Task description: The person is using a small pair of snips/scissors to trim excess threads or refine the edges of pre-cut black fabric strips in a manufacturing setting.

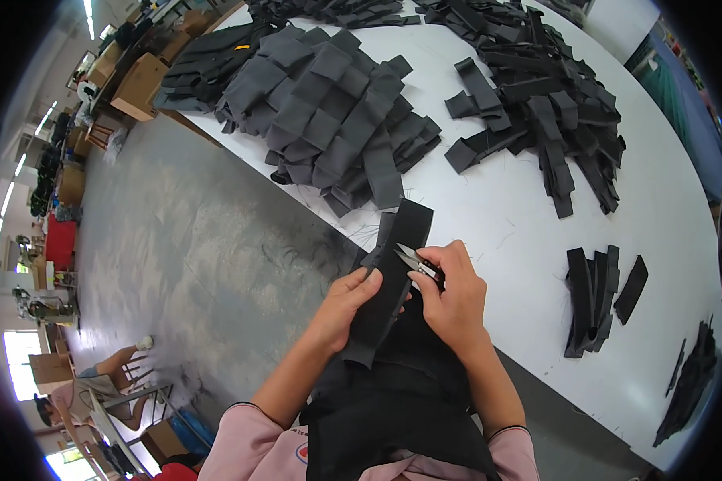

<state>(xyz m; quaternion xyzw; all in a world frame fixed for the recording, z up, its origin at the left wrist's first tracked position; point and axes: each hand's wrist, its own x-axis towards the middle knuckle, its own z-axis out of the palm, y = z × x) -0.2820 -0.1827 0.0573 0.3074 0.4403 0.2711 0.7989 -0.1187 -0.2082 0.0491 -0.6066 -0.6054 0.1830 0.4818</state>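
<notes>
My left hand (350, 306) is closed around a dark fabric strip (385, 293), its thumb pressed on the near face. The strip slants upward over my lap, close to the table edge, with a second layer or piece behind its upper part. My right hand (455, 293) grips small thread snips (417, 263) between thumb and fingers. Their pointed metal blades lie against or just over the strip's upper part, pointing up and left; whether they touch it I cannot tell. Loose threads (369, 232) show beside the strip's upper left.
On the white table (473, 204), a large heap of dark fabric pieces (329, 112) lies ahead, another pile (553, 104) to the far right. A small stack of strips (592, 301) is nearer right. Grey floor (217, 264) spreads left, where a seated person (96, 393) is visible.
</notes>
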